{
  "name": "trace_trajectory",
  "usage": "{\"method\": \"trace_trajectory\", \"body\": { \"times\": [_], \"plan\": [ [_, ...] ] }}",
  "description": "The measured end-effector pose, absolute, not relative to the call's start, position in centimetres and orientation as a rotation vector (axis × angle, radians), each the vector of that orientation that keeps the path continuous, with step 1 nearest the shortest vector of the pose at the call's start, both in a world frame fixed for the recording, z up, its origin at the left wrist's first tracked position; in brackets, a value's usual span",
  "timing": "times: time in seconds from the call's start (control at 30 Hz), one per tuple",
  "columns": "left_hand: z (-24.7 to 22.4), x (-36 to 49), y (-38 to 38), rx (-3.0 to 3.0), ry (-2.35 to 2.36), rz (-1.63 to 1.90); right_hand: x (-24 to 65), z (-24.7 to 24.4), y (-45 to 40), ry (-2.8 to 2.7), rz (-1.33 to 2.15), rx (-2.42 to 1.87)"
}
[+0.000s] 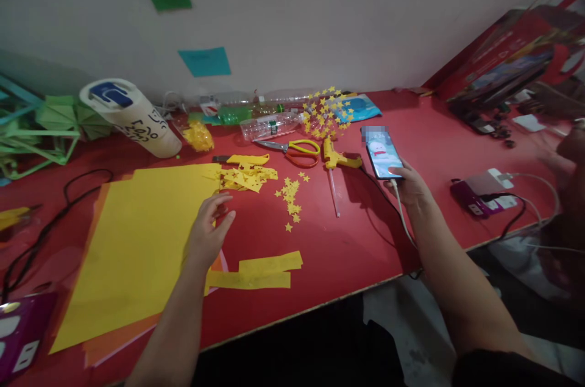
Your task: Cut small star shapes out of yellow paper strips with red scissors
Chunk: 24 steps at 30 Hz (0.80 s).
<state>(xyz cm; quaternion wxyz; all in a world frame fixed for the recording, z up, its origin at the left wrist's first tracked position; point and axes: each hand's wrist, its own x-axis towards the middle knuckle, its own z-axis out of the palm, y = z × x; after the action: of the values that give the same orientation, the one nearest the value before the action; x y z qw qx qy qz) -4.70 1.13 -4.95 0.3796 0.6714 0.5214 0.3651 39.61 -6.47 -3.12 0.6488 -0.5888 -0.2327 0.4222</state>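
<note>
Holding phone (382,154) right of centre, my right thumb across its lower edge. My left hand (211,225), centre-left by yellow paper (137,241): fingers half-curled, thumb apart.

No word, brand or number can be read with certainty. Black lettering runs in rows down the white tumbler (148,128) at the upper left of the frame, but its characters cannot be made out. At the upper right, the red bag (496,58) carries pale printing, too blurred to read. On the phone (382,155), right of centre, a pixelated patch covers the top of the screen, and the digits there are not legible. In the upper middle, the clear bottle (256,130) has a small green label (273,128) with pale marks, too small to tell
</note>
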Motion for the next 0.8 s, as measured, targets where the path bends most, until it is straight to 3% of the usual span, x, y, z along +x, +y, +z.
{"method": "trace_trajectory", "body": {
  "times": [0.8],
  "plan": [
    [-4.8,-4.6,1.2,1.709,1.342,0.914,40.6,-5.2,-6.1,-0.467,0.808,-1.290]
  ]
}}
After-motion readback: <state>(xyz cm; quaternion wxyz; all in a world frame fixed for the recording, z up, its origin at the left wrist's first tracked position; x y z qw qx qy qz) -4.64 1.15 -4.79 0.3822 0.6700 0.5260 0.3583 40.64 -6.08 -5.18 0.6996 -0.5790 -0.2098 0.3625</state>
